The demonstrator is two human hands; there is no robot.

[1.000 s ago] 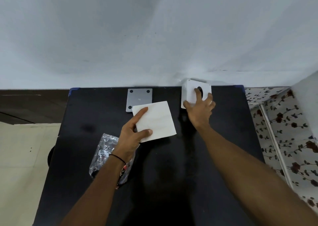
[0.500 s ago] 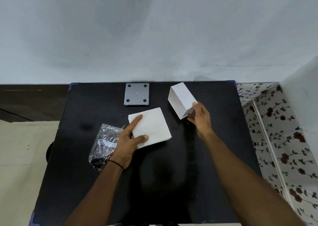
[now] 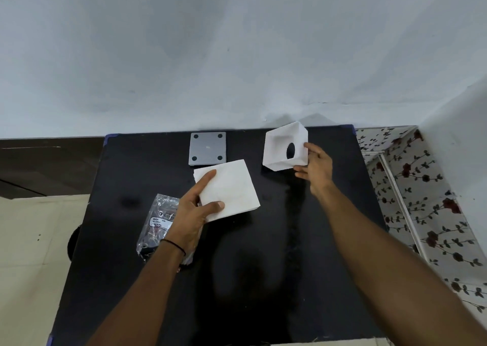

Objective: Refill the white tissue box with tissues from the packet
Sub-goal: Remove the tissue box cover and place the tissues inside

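The white tissue box (image 3: 279, 145) is lifted off the black table (image 3: 263, 253) at the back right, tipped so its open underside faces me and the round dispensing hole shows inside. My right hand (image 3: 315, 169) holds it by its right wall, thumb on one side and fingers on the other. A square stack of white tissues (image 3: 232, 187) lies in the middle of the table. My left hand (image 3: 195, 211) grips its near left corner, thumb on top and index finger stretched along the left edge. The clear plastic packet (image 3: 158, 221) lies under my left wrist.
The grey square base plate (image 3: 207, 148) of the box, with a round pad near each corner, lies bottom up at the table's back edge. A wall runs behind the table. Flowered covering is at the right, tiled floor at the left.
My right hand lifted the white box from the table and turned it until its open underside faces me. My left hand and the tissue stack have stayed in place.
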